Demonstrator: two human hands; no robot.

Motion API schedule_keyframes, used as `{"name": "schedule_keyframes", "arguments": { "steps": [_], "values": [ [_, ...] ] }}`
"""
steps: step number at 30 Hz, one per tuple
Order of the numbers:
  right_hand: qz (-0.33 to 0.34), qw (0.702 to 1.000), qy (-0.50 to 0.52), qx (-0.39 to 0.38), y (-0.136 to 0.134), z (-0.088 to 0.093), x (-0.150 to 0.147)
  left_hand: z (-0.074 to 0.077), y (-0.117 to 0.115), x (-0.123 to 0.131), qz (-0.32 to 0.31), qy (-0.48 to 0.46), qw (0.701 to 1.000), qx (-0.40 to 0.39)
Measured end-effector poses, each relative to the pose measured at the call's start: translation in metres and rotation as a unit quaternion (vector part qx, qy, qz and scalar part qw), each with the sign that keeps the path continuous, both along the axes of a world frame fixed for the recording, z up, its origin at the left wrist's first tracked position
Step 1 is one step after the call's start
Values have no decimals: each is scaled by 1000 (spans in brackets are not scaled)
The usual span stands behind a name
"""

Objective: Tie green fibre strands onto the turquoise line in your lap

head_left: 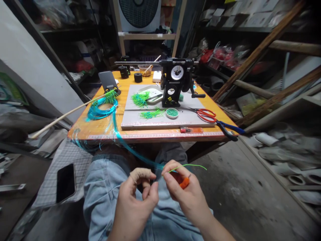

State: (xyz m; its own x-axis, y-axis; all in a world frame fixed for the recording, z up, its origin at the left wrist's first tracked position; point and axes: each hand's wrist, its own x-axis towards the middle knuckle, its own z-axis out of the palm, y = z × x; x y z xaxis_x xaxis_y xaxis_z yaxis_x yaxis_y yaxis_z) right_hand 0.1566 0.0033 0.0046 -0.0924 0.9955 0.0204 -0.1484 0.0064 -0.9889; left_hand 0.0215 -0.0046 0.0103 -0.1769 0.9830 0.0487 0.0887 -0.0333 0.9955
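My left hand (139,197) is over my lap, its index finger wrapped in beige tape (140,173). Thumb and index tips stand a little apart, and no held thing shows between them. Just to the right, my right hand (184,189) pinches a thin green strand (193,165), whose free end curves out to the right. An orange-handled tool (185,182) is tucked in that palm, mostly hidden by the fingers. A bundle of blue line (135,152) runs from a coil (102,112) on the table down behind my right fingers.
On the wooden table (120,78), a black winding device (173,83) with a crank stands on a grey board (130,122). Green-blue strand bunches (140,99), a dish of green beads (172,113), red-handled scissors (207,114) and an orange lighter (192,130) lie around it. A phone (65,183) lies left.
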Motion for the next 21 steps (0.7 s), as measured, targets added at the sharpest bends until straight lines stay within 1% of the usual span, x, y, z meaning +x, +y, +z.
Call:
{"name": "schedule_keyframes", "arguments": {
  "steps": [4,8,10,14,18,21],
  "values": [
    [16,1000,0,5,0,1,-1,-1,1,0,-11,14,1000,25],
    [-10,1000,1,1,0,0,-1,-4,1,-1,12,9,1000,11],
    [-12,1000,0,-1,-1,-1,-1,-6,1,-1,15,7,1000,11],
    [6,1000,6,-2,-2,-1,-2,-8,0,-2,-4,11,999,47],
    [-11,1000,11,4,-2,0,-3,-10,0,-4,12,18,999,40],
    [-9,1000,-3,15,-2,1,-2,-10,0,-5,6,36,997,65]
  ]
}}
